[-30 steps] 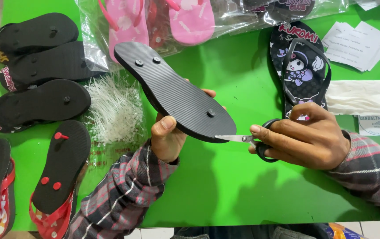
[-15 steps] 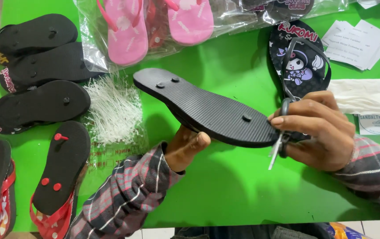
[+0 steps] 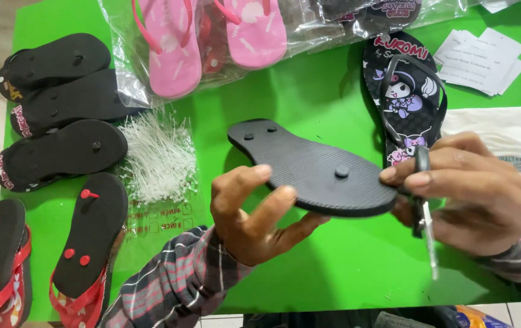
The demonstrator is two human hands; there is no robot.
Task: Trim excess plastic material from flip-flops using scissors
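A bright green flat surface carries everything. Along its far edge lie clear plastic bags of pink rubber flip-flops, partly spilling over the edge of view. At the left sit three black foam flip-flops turned sole-up, and nearer the person two more black soles with red straps and red plugs. Right of centre lies a black flip-flop printed with a cartoon figure, with a stack of white paper slips beyond it.

Held above the surface, between the two hands, is a black ribbed rubber flip-flop sole — underside up, three round strap plugs showing, heel end toward the right. The left hand, in a plaid sleeve, supports it from below with thumb and fingers curled loosely against its near edge. The right hand pinches the sole's heel end with its fingertips while closed around a small pair of black-handled scissors — blades pointing down toward the person.

Between the black soles and the hands lies a clear bag of thin white plastic tag pins.
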